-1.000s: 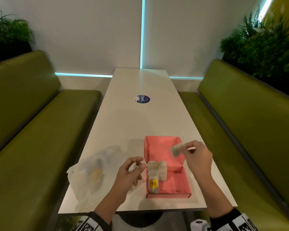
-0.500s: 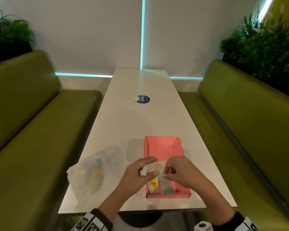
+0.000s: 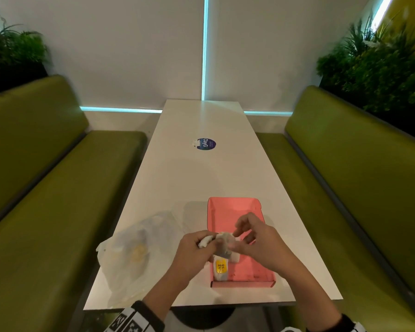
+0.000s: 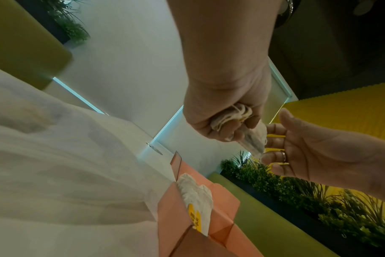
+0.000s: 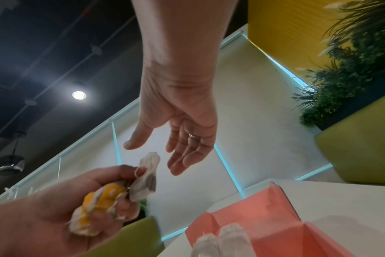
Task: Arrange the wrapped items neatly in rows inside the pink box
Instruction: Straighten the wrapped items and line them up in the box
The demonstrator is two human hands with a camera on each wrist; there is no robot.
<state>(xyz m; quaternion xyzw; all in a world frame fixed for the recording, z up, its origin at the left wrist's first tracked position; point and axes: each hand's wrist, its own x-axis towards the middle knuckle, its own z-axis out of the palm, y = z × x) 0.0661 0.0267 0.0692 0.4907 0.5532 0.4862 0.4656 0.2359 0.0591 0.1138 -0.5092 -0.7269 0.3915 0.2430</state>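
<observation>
head view: both hands now meet just above the pink box (image 3: pixel 235 207); a second ago the right hand (image 3: pixel 259 243) was apart, pinching a wrapped item, now gone from it. likely placed.
left wrist view: left hand (image 4: pixel 222 111) grips bunched wrapped items (image 4: pixel 237 116).
right wrist view: right hand's fingers loose, empty, beside them; two packets (image 5: pixel 220 241) lie in the box below.

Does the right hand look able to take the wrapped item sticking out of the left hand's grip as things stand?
Probably yes. The right hand is open with its fingers just beside the wrapped item, which sticks out of the left hand above the pink box. Nothing lies between them.
</observation>
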